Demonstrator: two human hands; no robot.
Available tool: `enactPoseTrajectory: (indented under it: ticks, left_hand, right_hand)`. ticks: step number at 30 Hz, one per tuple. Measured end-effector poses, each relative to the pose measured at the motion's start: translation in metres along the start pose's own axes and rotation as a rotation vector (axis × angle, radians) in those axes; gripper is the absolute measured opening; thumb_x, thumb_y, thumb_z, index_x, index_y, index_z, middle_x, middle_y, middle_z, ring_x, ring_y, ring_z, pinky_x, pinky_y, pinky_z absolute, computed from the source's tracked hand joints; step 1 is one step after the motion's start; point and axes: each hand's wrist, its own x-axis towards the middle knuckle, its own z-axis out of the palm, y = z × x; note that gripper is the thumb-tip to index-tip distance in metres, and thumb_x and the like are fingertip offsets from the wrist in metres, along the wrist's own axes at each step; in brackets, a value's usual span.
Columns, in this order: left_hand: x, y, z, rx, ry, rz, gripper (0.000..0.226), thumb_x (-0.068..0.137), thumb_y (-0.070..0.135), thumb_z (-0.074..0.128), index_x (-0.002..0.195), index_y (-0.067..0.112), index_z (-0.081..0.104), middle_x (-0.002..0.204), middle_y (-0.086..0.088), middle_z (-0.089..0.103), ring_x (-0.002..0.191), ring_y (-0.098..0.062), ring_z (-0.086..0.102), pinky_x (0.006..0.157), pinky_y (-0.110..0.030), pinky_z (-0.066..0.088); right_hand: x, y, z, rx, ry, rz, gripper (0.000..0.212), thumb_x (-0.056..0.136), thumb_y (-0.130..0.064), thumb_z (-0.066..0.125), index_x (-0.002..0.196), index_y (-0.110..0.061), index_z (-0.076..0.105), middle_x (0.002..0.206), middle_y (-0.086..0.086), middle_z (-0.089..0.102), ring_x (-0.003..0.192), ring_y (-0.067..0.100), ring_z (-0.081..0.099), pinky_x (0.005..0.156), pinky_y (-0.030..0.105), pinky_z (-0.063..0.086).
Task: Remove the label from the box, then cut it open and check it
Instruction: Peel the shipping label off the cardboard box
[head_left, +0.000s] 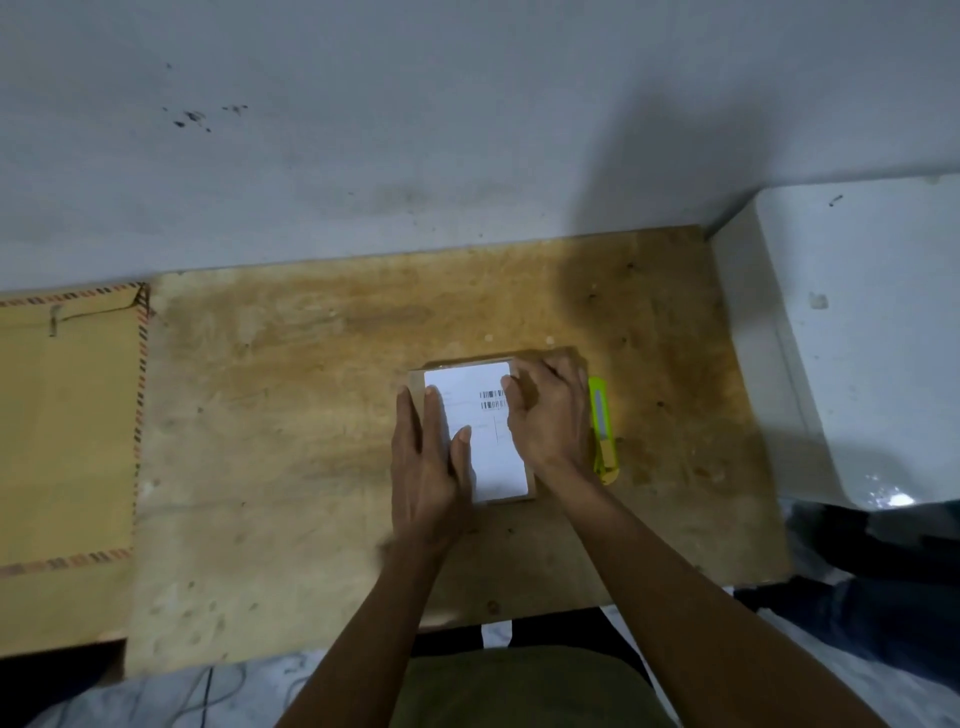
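Observation:
A small brown cardboard box (519, 361) lies flat on the wooden board (311, 415). A white label (493, 452) with two barcodes covers most of its top. My left hand (428, 467) lies flat on the box's left side, fingers spread over the label's left edge. My right hand (548, 410) rests on the box's right side, with the thumb and fingertips curled at the label's upper right edge. A lime-green utility knife (602, 431) lies on the board right beside the box, partly hidden by my right hand.
A large yellow-brown envelope or carton (62, 426) with striped borders lies at the board's left. A white block (857, 338) stands at the right. A grey wall (415, 130) rises behind the board. Dark cloth and cables lie near my lap.

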Motion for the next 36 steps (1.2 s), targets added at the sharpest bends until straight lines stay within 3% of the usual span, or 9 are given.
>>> enactPoseTrajectory:
  ticks: [7,13,22,27,31,36]
  left_hand:
    - [0.000,0.003,0.001,-0.013,-0.009,-0.046,0.063,0.102,0.038,0.042,0.158,0.019,0.019,0.167,-0.010,0.002,0.153,-0.025,0.010,0.116,-0.046,0.034]
    - [0.000,0.001,0.002,-0.008,-0.011,-0.042,0.065,0.103,0.036,0.045,0.158,0.027,0.012,0.167,-0.007,0.000,0.153,-0.024,0.011,0.116,-0.045,0.035]
    - [-0.001,0.001,0.002,-0.002,0.001,-0.042,0.064,0.102,0.039,0.042,0.159,0.024,0.015,0.167,-0.009,0.002,0.152,-0.026,0.014,0.114,-0.045,0.038]
    - [-0.001,0.001,0.001,0.021,0.006,-0.029,0.063,0.102,0.040,0.040,0.158,0.021,0.017,0.166,-0.012,0.005,0.152,-0.029,0.016,0.111,-0.048,0.040]
    - [-0.001,0.001,0.002,0.027,0.004,-0.027,0.064,0.102,0.043,0.036,0.158,0.019,0.017,0.166,-0.012,0.004,0.152,-0.028,0.015,0.111,-0.048,0.040]
    - [0.000,0.000,0.004,0.030,0.026,-0.011,0.064,0.102,0.043,0.036,0.157,0.015,0.021,0.165,-0.016,0.008,0.151,-0.031,0.018,0.112,-0.049,0.039]
  right_hand:
    - [0.001,-0.001,-0.001,-0.002,0.015,-0.053,0.016,0.088,-0.023,0.067,0.100,-0.019,0.076,0.097,0.002,0.066,0.093,0.027,0.056,0.081,0.037,0.049]
    - [0.003,-0.011,-0.002,0.083,-0.003,0.051,0.018,0.088,-0.024,0.068,0.102,-0.016,0.075,0.106,0.006,0.065,0.107,0.025,0.053,0.088,0.034,0.045]
    - [0.010,-0.012,0.003,0.100,-0.045,0.069,0.006,0.088,-0.022,0.067,0.092,-0.019,0.071,0.103,0.004,0.061,0.106,0.024,0.053,0.084,0.037,0.049]
    - [0.018,-0.011,0.003,0.063,-0.067,0.078,0.009,0.090,-0.022,0.064,0.081,-0.022,0.066,0.098,0.003,0.064,0.107,0.024,0.052,0.079,0.027,0.038]
    - [0.019,-0.013,0.004,-0.110,-0.125,0.036,0.009,0.095,-0.023,0.056,0.093,-0.020,0.064,0.116,0.006,0.061,0.124,0.029,0.046,0.097,0.042,0.043]
    - [0.012,-0.012,0.010,-0.321,-0.100,-0.058,0.019,0.098,-0.027,0.046,0.109,-0.018,0.058,0.119,0.008,0.057,0.116,0.029,0.048,0.094,0.043,0.042]
